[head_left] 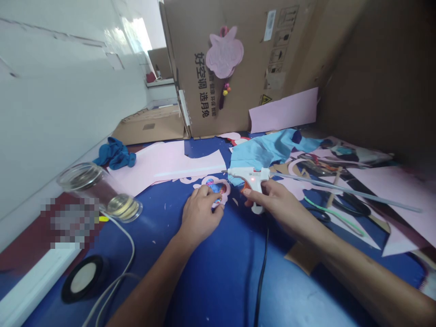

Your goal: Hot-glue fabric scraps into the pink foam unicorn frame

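Observation:
My right hand (pixel 272 197) is wrapped round the handle of a white hot glue gun (pixel 254 176) with an orange trigger and a small red light on its side. The gun's nozzle points left, and a long clear glue stick (pixel 340 187) sticks out of its back. My left hand (pixel 202 211) is closed, its fingers pressing on a small pink cutout (pixel 225 187) with blue and red patterned material in its middle. That piece lies on the blue table (pixel 218 263), partly hidden under the fingers. The nozzle tip is just above and right of it.
Pink sheets (pixel 166 161) and light blue cloth (pixel 262 147) lie behind the hands. A clear glass jar (pixel 102 193) and a black roll (pixel 83 278) are at left. A black cord (pixel 262 272) runs toward me. A big cardboard box (pixel 252 54) with a hanging pink ornament (pixel 225 54) stands behind.

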Tool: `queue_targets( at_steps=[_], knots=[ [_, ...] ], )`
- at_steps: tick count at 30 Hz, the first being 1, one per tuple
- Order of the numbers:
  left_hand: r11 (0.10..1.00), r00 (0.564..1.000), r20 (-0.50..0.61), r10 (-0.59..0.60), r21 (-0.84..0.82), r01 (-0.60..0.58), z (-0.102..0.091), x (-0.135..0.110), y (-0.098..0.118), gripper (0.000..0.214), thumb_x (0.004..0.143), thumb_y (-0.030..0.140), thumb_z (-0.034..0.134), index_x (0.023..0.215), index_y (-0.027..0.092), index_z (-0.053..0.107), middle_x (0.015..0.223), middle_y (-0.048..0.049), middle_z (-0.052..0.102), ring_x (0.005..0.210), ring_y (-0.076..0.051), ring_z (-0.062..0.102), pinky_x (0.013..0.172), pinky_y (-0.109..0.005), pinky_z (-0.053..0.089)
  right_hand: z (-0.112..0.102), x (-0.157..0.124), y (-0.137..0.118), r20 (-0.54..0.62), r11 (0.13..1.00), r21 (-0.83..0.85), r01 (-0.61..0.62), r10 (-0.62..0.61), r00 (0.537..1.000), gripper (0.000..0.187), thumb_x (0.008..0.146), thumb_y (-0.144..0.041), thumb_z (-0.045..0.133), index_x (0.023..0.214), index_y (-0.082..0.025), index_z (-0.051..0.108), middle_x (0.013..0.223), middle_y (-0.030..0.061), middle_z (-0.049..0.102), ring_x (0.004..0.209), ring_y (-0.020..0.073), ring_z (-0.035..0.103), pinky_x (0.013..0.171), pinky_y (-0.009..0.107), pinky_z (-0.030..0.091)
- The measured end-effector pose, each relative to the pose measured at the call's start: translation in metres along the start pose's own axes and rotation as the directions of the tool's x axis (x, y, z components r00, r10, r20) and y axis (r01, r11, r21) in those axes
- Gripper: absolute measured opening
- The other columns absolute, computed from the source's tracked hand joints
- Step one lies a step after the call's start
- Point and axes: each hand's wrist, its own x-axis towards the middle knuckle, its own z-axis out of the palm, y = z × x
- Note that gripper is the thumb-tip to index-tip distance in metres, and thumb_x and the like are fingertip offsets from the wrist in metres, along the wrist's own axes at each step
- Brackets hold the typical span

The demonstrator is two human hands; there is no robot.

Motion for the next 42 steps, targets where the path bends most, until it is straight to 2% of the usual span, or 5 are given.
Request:
queue_targets(
  at_steps=[10,19,25,34,42],
  knots=[
    [1.0,1.0,-0.009,-0.008,0.02,0.008,0.001,-0.001,0.003,0.03,0.091,0.022,0.075,0.121,0.026,0.077,0.115,-0.006,0.071,0.11,-0.028,0.066,0.095,-0.042,0.056,-0.008,0.007,0.019,0.044,0.996,0.058,-0.062,0.059,0.997,0.039,0.09,-0.058,0.077,0.094,-0.02,0.076,0.087,0.006,0.079,0.073,0.0226,0.066,0.062,0.033,0.044],
    [0.999,0.986,-0.17,-0.006,-0.049,-0.002,-0.006,-0.001,0.005,0.021,0.097,0.017,0.065,0.113,0.026,0.075,0.116,-0.0059,0.073,0.113,-0.026,0.067,0.101,-0.041,0.056,-0.009,0.008,0.017,0.064,0.953,0.267,-0.143,0.13,0.989,0.043,0.086,-0.062,0.081,0.098,-0.021,0.078,0.098,0.0085,0.08,0.073,0.0211,0.066,0.057,0.031,0.044],
    [1.0,0.999,-0.042,0.005,-0.027,-0.006,0.003,0.001,-0.02,0.047,0.099,0.009,0.052,0.142,0.022,0.065,0.161,-0.0096,0.058,0.151,-0.029,0.051,0.125,-0.05,0.043,-0.004,0.002,0.014,0.084,0.948,0.26,-0.186,0.17,0.982,0.04,0.083,-0.059,0.083,0.095,-0.021,0.08,0.101,0.0089,0.081,0.086,0.0249,0.07,0.063,0.032,0.048],
    [0.994,0.999,0.046,-0.028,0.106,0.023,-0.022,-0.002,-0.01,0.037,0.095,0.011,0.057,0.125,0.025,0.074,0.124,-0.0091,0.076,0.121,-0.031,0.068,0.104,-0.047,0.056,-0.008,-0.005,0.017,0.094,0.926,0.299,-0.23,0.211,0.973,0.045,0.077,-0.055,0.09,0.103,-0.019,0.081,0.101,0.0094,0.08,0.088,0.0248,0.072,0.069,0.033,0.054],
    [0.976,0.97,0.113,0.217,-0.034,-0.215,-0.02,0.001,-0.026,0.051,0.097,0.006,0.05,0.142,0.024,0.068,0.164,-0.0072,0.055,0.154,-0.023,0.049,0.129,-0.047,0.04,-0.011,-0.001,0.027,0.112,0.919,0.329,-0.218,0.191,0.975,0.045,0.077,-0.058,0.09,0.098,-0.02,0.082,0.096,0.0085,0.078,0.082,0.0231,0.07,0.07,0.033,0.055]
  ],
)
